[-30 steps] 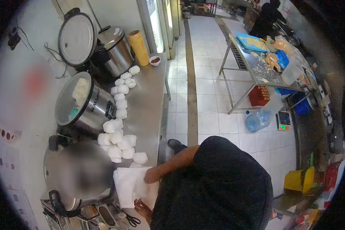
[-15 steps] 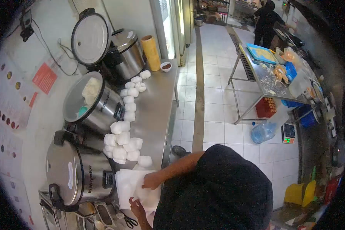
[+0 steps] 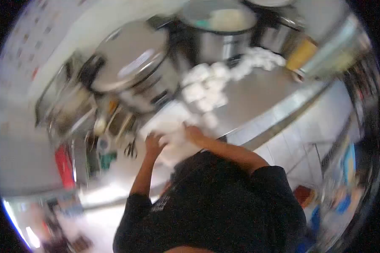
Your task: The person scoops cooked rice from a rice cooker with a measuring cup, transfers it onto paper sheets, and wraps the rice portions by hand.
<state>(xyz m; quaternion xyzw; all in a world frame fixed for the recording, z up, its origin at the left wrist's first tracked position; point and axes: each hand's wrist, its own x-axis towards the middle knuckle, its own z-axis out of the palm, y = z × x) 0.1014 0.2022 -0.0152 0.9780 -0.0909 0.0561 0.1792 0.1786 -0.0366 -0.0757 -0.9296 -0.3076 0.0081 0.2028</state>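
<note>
The thin, flat white sheets of paper lie on the grey metal tabletop, between the person and a large lidded steel cooker. The left hand is at the sheets' near left, its fingers curved; the right hand is at their right, its fingers fairly close together. Blur hides whether either pinches paper, so I cannot tell.

Such thin paper probably handles best with light fingertips, one hand steadying while the other works an edge, lest it crease or tear.

The lidded cooker's contents are hidden. Behind it, an open steel cooker holds a white, clumped mass and a teal object. Small steel containers sit left of the sheets, their contents too blurred to name. Rounded white bundles cluster beyond the right hand.
</note>
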